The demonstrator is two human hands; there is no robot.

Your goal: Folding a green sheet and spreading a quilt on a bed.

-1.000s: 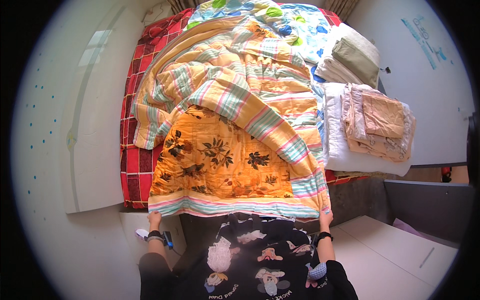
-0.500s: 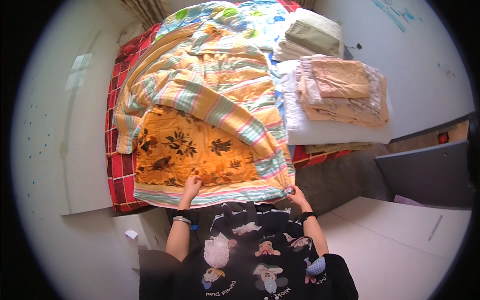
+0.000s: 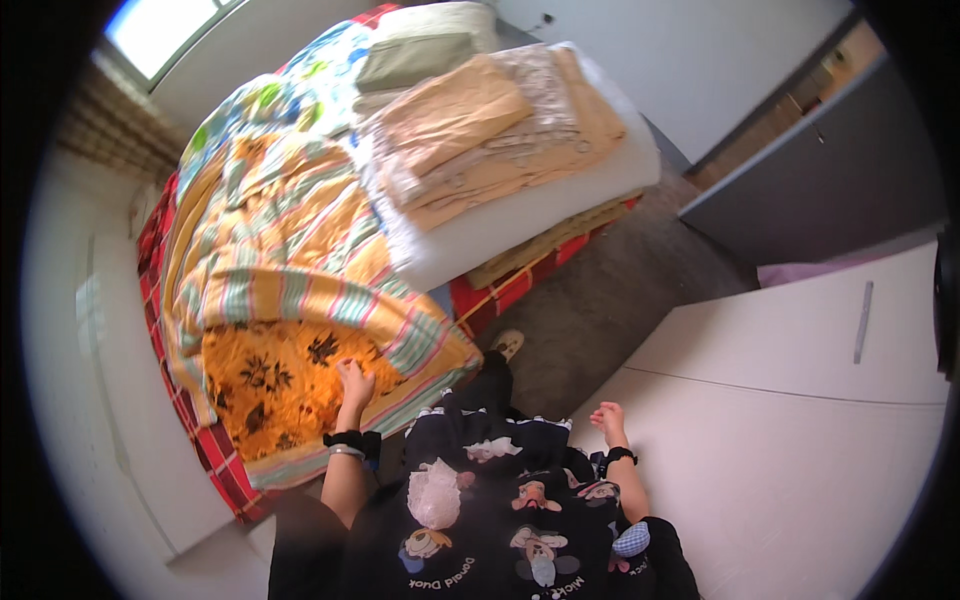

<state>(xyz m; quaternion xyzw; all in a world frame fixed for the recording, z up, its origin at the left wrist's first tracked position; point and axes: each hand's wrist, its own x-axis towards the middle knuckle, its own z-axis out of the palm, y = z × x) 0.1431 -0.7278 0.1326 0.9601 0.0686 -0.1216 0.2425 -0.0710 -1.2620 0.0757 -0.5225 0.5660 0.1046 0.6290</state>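
A quilt with yellow, green and pink stripes (image 3: 270,293) lies on the bed, partly folded back over its orange face (image 3: 305,385) with dark leaf prints. My left hand (image 3: 356,383) hovers over or lightly touches that orange face near the quilt's close edge, fingers loosely bent and apart, with no cloth seen gripped. Off the bed to the right, my right hand (image 3: 611,423) is in the air in front of a pale cabinet (image 3: 750,430). Its fingers are partly spread and hold nothing.
Folded peach bedding (image 3: 460,115) rests on a thick white folded quilt (image 3: 520,215) at the bed's right. Behind it sits a green and white folded pile (image 3: 415,60). A red checked sheet (image 3: 155,270) shows along the left. A grey panel (image 3: 830,160) stands at right.
My view has turned to the right, so the bed now appears further left. My right hand has let go of the quilt's right corner and moved off it. My left hand stays near the orange face.
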